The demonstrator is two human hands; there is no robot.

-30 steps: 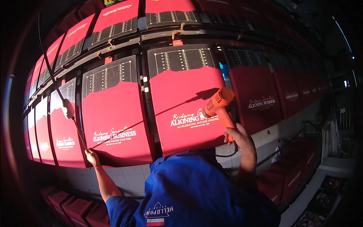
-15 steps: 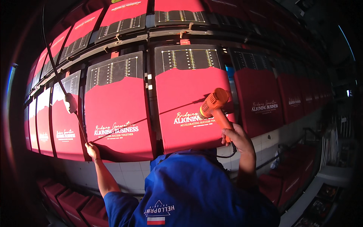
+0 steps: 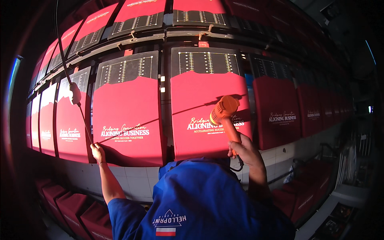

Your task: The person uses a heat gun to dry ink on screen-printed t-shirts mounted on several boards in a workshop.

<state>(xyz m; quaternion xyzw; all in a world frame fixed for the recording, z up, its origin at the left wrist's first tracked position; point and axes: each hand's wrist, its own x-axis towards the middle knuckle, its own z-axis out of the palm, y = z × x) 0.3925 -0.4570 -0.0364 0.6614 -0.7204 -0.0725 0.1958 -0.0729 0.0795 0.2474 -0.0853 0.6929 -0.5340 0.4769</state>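
My right hand (image 3: 246, 150) is wrapped around the handle of an orange heat gun (image 3: 231, 130). Its nozzle points left, above a red shirt (image 3: 204, 94) with white and gold lettering, spread over a black ruled board (image 3: 206, 58). My left hand (image 3: 97, 152) pinches a thin black cord (image 3: 85, 120) at the lower front corner of a second red shirt (image 3: 126, 106). That cord runs upward past a dark plug connection (image 3: 75, 93) and out of the top of the picture. The gun's own short lead (image 3: 240, 164) loops below its handle.
More boards with printed red shirts (image 3: 276, 102) line both sides. Behind them a metal rail (image 3: 182, 33) carries wooden pegs, with another row of shirted boards beyond. Red shirts on boards (image 3: 76, 206) also stand behind me, past a tiled floor strip (image 3: 136, 182).
Relative to the shirts, the heat gun has shifted slightly left, and its handle stands more upright. My left hand keeps hold of the cord. The view has shifted a little.
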